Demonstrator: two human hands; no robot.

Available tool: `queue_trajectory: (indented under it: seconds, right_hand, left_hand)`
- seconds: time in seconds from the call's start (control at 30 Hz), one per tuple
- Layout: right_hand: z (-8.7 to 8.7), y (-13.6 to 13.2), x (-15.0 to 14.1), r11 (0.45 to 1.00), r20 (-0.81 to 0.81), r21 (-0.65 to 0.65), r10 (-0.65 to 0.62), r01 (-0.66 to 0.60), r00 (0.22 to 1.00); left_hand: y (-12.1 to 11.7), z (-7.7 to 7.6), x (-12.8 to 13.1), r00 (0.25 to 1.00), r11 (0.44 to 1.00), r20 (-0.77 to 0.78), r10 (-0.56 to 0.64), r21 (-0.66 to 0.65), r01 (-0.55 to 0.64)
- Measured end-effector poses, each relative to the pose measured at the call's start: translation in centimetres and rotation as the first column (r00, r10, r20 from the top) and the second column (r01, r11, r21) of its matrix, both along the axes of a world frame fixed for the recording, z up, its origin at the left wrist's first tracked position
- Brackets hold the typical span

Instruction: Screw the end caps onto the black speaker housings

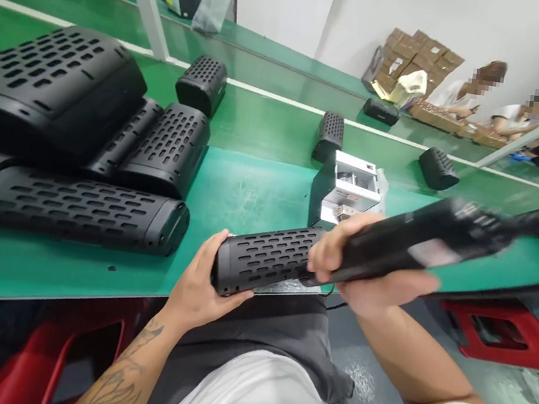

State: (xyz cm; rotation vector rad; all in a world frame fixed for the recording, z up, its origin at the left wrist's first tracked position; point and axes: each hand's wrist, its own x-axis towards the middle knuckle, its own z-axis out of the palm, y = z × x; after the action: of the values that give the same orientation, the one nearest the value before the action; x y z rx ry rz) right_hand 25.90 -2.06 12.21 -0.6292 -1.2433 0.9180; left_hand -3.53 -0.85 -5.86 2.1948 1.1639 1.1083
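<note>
My left hand [201, 279] is wrapped round the left end of a black housing with slotted holes [269, 255], thumb below and fingers behind. The housing lies tilted at the table's front edge. In my right hand [365, 269] is a black electric screwdriver [405, 238] with a pale label, slightly blurred, its cable end pointing up and right. The screwdriver's front end is at the housing's right end; my fingers hide whether the tip touches it. Just behind the right hand stands a white-and-black screw feeder [349, 186].
Several slotted black housings [78, 208] are stacked at the left of the green table [241, 191]. More units, such as one black housing [330, 133], stand on the green conveyor belt [260, 124] behind. Red stools [506, 332] are below. Two people sit beyond, near cardboard boxes [414, 58].
</note>
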Motion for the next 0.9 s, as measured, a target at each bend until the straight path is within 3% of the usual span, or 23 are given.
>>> queue_trajectory:
  seconds: [0.07,0.1,0.17,0.23,0.27,0.33,0.47,0.6,0.73,0.8,0.9]
  right_hand:
    - [1.4,1.7,2.6,0.966,-0.07,0.13,-0.215,0.223,0.974]
    - [1.8,2.8,4.1,0.918,-0.093,0.171,-0.347,0.358,0.933]
    - [2.0,5.1,7.1,0.769,-0.094,0.21,-0.599,0.604,0.795]
    - [1.1,7.2,9.4,0.679,-0.042,0.213,-0.712,0.703,0.701]
    - [0.4,7.9,10.1,0.673,-0.009,0.207,-0.725,0.711,0.689]
    - [-1.2,8.6,10.7,0.718,0.052,0.177,-0.69,0.674,0.722]
    - [-3.3,7.8,10.1,0.799,0.091,0.109,-0.601,0.592,0.794]
    - [-2.6,6.4,10.0,0.788,0.072,0.125,-0.614,0.603,0.786]
    - [-1.3,6.1,10.7,0.733,-0.035,0.197,-0.659,0.652,0.751]
    - [-1.2,6.3,10.7,0.709,-0.084,0.219,-0.671,0.671,0.737]
    - [-1.9,6.6,10.5,0.72,-0.112,0.239,-0.646,0.651,0.755]
  left_hand:
    - [0.0,-0.5,0.1,1.0,0.999,-0.004,0.01,0.036,-0.01]
    - [0.0,-0.7,0.2,1.0,0.999,-0.007,0.013,0.05,-0.013]
    - [0.0,-0.9,0.3,1.0,0.998,-0.017,0.016,0.068,-0.015]
    - [0.0,-1.0,0.4,0.999,0.997,-0.029,0.018,0.071,-0.016]
    - [0.0,-1.1,0.4,0.999,0.998,-0.035,0.018,0.066,-0.016]
    - [0.0,-1.1,0.4,0.999,0.999,-0.037,0.022,0.051,-0.02]
    - [0.0,-1.0,0.3,1.0,0.999,-0.02,0.022,0.026,-0.022]
    - [-0.1,-0.6,0.3,1.0,0.999,-0.015,0.009,0.044,-0.009]
    - [-0.1,-0.4,0.4,1.0,0.998,-0.005,0.014,0.061,-0.013]
    - [-0.1,-0.4,0.4,1.0,0.997,0.012,0.012,0.076,-0.013]
    - [-0.1,-0.4,0.3,1.0,0.997,0.025,0.005,0.076,-0.007]
